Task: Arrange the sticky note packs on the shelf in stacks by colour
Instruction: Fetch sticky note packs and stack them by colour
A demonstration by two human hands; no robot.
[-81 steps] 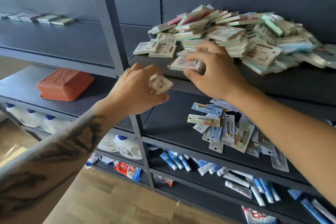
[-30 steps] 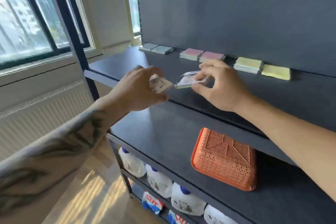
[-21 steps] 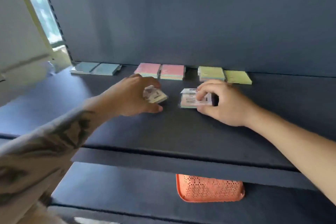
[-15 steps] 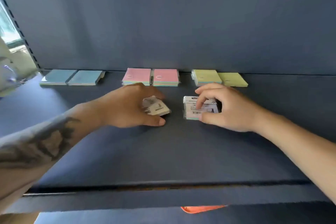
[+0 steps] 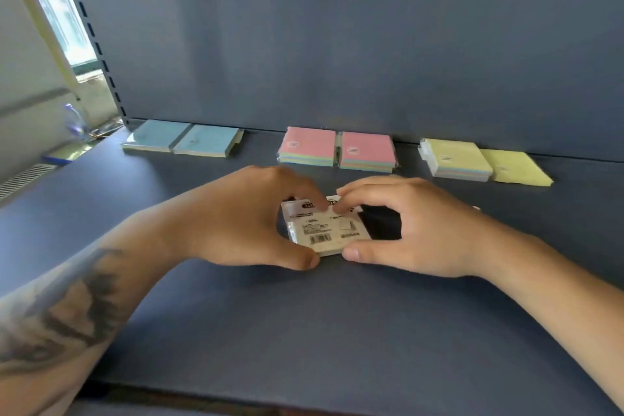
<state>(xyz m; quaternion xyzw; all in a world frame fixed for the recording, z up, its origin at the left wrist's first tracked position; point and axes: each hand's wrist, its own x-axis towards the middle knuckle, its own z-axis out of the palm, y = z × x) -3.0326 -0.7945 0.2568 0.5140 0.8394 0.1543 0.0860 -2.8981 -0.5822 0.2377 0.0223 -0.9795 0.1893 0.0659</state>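
Here, both hands' fingers [image 5: 314, 201] grasping white pack [image 5: 324, 230] label-up on shelf [image 5: 304, 331], colour hidden, print blurred.

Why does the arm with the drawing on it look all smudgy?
In the head view, the tattooed forearm sits near the wide lens at the edge, so it smears; the pack label is soft too, while the pink packs look sharper.
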